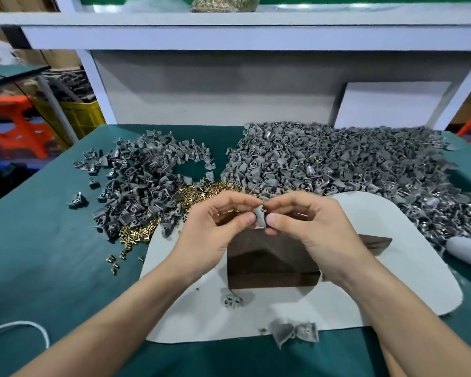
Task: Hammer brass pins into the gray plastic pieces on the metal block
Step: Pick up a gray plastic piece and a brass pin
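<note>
Both hands meet above the dark metal block (269,257), which stands on a white pad (365,281). My left hand (215,227) and my right hand (307,221) together pinch one small gray plastic piece (260,217) between thumbs and fingertips. Whether a pin sits in it is too small to tell. A heap of brass pins (196,194) lies just beyond my left hand, spilling toward the pad's left edge. The hammer's dark head (375,242) rests on the pad by my right wrist, with its gray handle (465,250) at the right edge.
A pile of gray pieces (144,180) lies at the back left, and a much larger one (351,164) fills the back right. Loose gray pieces (291,333) sit on the pad's near edge. A white cord (25,326) crosses the green table at left. Shelving rises behind.
</note>
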A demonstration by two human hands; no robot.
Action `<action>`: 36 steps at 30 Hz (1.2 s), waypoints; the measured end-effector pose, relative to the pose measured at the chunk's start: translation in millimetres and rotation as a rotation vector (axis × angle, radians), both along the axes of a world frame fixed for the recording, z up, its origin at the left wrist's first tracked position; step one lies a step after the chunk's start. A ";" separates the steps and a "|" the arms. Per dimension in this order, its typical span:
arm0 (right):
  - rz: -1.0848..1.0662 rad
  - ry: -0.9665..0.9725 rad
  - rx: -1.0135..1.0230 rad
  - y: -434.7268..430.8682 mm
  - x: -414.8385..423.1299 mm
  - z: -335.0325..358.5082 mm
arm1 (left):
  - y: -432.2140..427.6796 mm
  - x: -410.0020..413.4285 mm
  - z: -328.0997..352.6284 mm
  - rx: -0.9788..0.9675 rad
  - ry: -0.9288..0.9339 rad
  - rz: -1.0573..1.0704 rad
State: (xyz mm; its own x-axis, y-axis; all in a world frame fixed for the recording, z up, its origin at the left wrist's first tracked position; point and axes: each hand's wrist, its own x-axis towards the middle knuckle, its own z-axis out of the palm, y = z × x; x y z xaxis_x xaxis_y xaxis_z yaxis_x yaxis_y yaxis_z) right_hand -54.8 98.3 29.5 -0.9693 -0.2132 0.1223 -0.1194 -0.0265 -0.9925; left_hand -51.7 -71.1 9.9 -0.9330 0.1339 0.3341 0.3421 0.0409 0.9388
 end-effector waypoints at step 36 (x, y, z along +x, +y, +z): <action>-0.326 0.235 0.921 42.3 -48.4 -1.1 | -97.6 -72.6 -32.6 -1.203 -0.053 0.414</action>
State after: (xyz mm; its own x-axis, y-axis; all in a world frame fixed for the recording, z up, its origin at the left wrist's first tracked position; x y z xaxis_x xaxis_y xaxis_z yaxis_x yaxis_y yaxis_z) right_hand -103.2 140.7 28.4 -0.9698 -0.0492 0.2389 -0.1791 0.8088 -0.5601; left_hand -124.3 -168.8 -22.7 -0.9858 0.0222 0.1662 0.0634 0.9670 0.2469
